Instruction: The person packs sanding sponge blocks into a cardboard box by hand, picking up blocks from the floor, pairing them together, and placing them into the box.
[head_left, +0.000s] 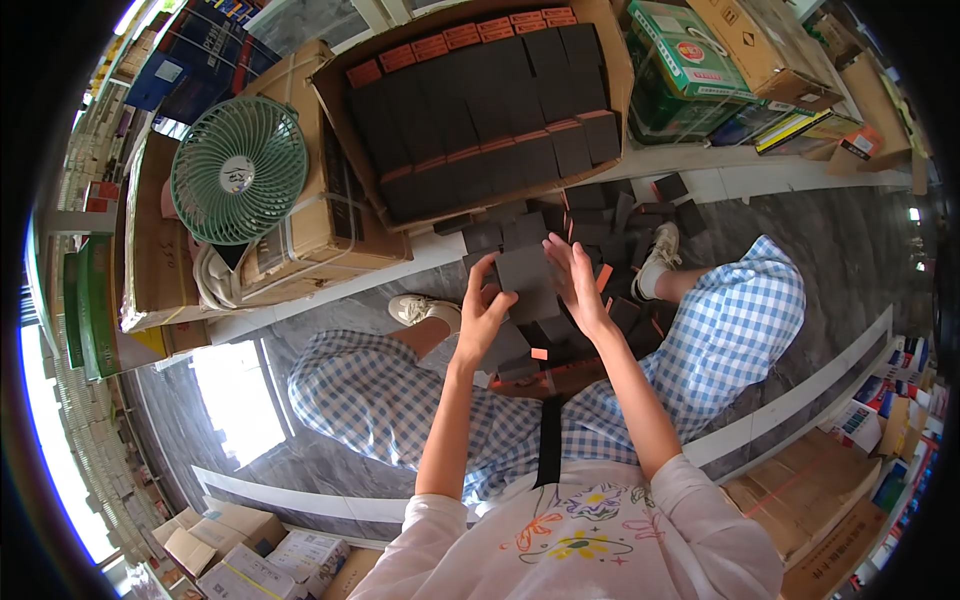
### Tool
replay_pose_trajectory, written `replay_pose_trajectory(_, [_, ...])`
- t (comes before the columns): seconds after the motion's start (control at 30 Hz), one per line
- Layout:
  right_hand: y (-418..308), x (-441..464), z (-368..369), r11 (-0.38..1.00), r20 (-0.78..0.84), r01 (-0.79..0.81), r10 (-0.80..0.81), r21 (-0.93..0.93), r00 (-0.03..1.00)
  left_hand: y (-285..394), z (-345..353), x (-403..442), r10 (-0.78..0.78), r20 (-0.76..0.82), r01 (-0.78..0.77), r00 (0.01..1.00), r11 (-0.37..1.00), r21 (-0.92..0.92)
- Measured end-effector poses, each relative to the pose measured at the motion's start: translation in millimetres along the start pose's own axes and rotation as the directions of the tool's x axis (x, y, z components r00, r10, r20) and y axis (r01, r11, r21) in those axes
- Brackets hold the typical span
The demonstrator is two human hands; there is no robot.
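The left hand [482, 310] gripped a black box [528, 284] between its thumb, laid on the near face, and bent fingers at the left edge. The right hand [582, 290] had its fingers extended close together along the box's right side; whether they pressed on it, I could not tell. The box was held up between the knees, so, with the right hand so flat, a loosened left grip could have dropped it. Below and beyond lay loose black boxes [588, 196], jumbled on the marble-patterned floor [840, 225]; the right shoe [661, 246] stood just beside them, and a shifted foot might have crushed a corner. Farther off, an open carton [622, 70] held packed rows of similar boxes, where careless handling could have disturbed the rows.
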State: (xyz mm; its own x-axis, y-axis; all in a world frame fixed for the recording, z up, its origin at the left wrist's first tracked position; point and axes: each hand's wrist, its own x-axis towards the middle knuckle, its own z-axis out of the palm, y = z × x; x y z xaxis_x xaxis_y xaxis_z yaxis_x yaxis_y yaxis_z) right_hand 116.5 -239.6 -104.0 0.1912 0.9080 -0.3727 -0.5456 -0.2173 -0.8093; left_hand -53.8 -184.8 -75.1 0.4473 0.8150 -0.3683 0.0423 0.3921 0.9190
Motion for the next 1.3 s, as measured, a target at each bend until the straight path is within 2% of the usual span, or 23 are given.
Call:
replay_pose_trajectory(0.03, [-1,1,2,0.993,0.012,-0.055,0.054,0.106,0.998,2,1,-1,0.034,0.075,-0.039,0.997,0.997,0.072])
replay_pose_trajectory(0.07, [0,0,7,0.993,-0.005,-0.046,0.047,0.11,0.999,-1,3,0,0.124,0.118,-0.136,0.985,0.985,0.102])
replay_pose_trajectory(0.1, [2,0,8,0.993,-0.006,-0.043,0.044,0.111,0.999,2,6,-1,0.125,0.12,-0.137,0.985,0.985,0.104])
replay_pose_trajectory(0.17, [7,0,9,0.99,-0.004,0.116,-0.117,-0.08,0.993,8,11,-4,0.118,0.144,-0.144,0.982,0.973,0.182])
replay_pose_trajectory(0.2, [3,-3,12,0.986,0.006,0.151,-0.151,-0.074,0.989,11,12,-4,0.165,0.17,-0.203,0.971,0.95,0.237])
replay_pose_trajectory(0.23, [0,-4,15,0.986,0.005,0.149,-0.149,-0.074,0.989,11,12,-4,0.164,0.17,-0.202,0.972,0.95,0.236])
replay_pose_trajectory(0.3, [-4,-5,16,0.948,0.054,0.244,-0.238,-0.205,0.97,10,12,-5,0.194,0.203,-0.234,0.96,0.951,0.2])
replay_pose_trajectory(0.53, [-8,-5,16,0.934,0.084,0.265,-0.252,-0.241,0.964,13,11,-3,0.21,0.265,-0.297,0.941,0.888,0.35])
replay_pose_trajectory(0.6, [-6,-7,18,0.88,0.033,0.323,-0.333,-0.349,0.942,15,13,-3,0.258,0.255,-0.351,0.932,0.821,0.451])
replay_pose_trajectory(0.73, [-14,-7,12,0.865,-0.015,0.223,-0.257,-0.449,0.966,27,12,-4,0.19,0.257,-0.29,0.948,0.847,0.445])
replay_pose_trajectory(0.8, [-24,-5,13,0.877,0.011,0.19,-0.207,-0.44,0.978,25,7,3,0.089,0.206,-0.161,0.974,0.917,0.364])
replay_pose_trajectory(0.83, [-30,-4,13,0.876,0.015,0.196,-0.212,-0.44,0.977,19,4,9,0.095,0.206,-0.167,0.974,0.916,0.366])
replay_pose_trajectory(0.9, [-41,0,6,0.834,0.074,0.051,-0.012,-0.55,0.997,19,4,17,0.266,0.168,-0.305,0.949,0.911,0.276])
replay_pose_trajectory(0.97, [-47,10,-1,0.694,0.129,0.174,-0.117,-0.699,0.985,36,5,17,0.274,0.126,-0.298,0.954,0.918,0.263])
replay_pose_trajectory(1.0, [-62,14,-5,0.701,0.22,0.259,-0.148,-0.664,0.964,46,3,20,0.31,0.152,-0.345,0.939,0.86,0.376])
replay_pose_trajectory(1.03, [-72,14,-5,0.595,0.202,0.416,-0.394,-0.688,0.897,54,0,24,0.341,0.181,-0.386,0.922,0.786,0.484])
replay_pose_trajectory(1.07, [-108,2,7,0.531,0.206,0.537,-0.558,-0.655,0.804,60,-2,27,0.369,0.176,-0.404,0.913,0.75,0.524])
replay_pose_trajectory(1.1, [-147,-10,21,0.523,0.218,0.547,-0.563,-0.653,0.798,66,-6,33,0.381,0.171,-0.411,0.909,0.746,0.524])
replay_pose_trajectory(1.13, [-183,-24,34,0.392,0.201,0.804,-0.832,-0.448,0.518,71,-10,38,0.398,0.166,-0.42,0.902,0.719,0.554])
replay_pose_trajectory(1.17, [-202,-30,40,0.155,0.09,0.958,-0.979,-0.241,0.181,75,-13,42,0.412,0.163,-0.425,0.896,0.694,0.581])
replay_pose_trajectory(1.2, [-200,-33,40,0.149,0.099,0.959,-0.979,-0.242,0.177,77,-15,48,0.445,0.157,-0.447,0.882,0.682,0.579])
replay_pose_trajectory(1.23, [-190,-43,40,0.153,0.325,0.939,-0.91,-0.309,0.256,81,-14,51,0.447,0.132,-0.437,0.885,0.698,0.567])
replay_pose_trajectory(1.3, [-153,-64,40,0.102,0.675,0.897,-0.623,-0.43,0.395,81,-14,63,0.475,0.106,-0.443,0.874,0.684,0.58])
